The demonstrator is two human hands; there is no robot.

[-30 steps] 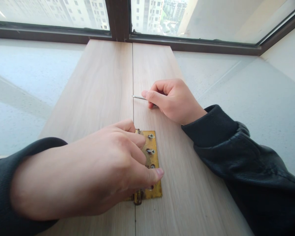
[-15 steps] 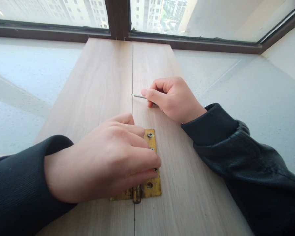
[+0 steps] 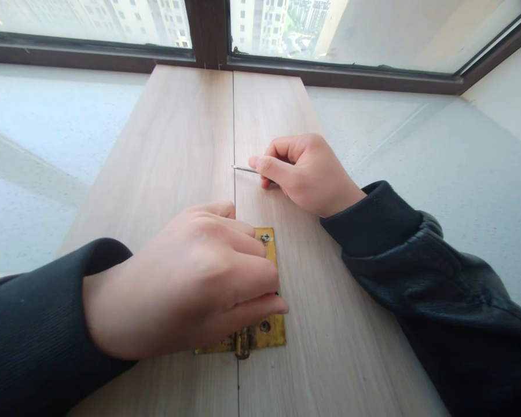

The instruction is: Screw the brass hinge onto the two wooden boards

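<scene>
A worn brass-yellow hinge [image 3: 274, 336] lies over the seam between two pale wooden boards [image 3: 182, 127]. Crosshead screws [image 3: 266, 237] show in its right leaf. My left hand [image 3: 186, 278] is closed over the hinge and hides most of it. Its thumb and fingertips are drawn together by the right leaf; whether anything small is between them I cannot make out. Farther up, my right hand [image 3: 306, 174] pinches a thin silver metal rod [image 3: 245, 169], whose tip points left to the seam. The rod's other end is hidden in the hand.
A dark window frame [image 3: 211, 35] runs along the boards' far end, with tall buildings outside. Speckled white sill [image 3: 95, 110] lies to both sides of the boards.
My left hand's thumb and fingers have shifted slightly over the hinge, the thumb reaching a bit farther right. My right hand and the metal rod have stayed almost still.
</scene>
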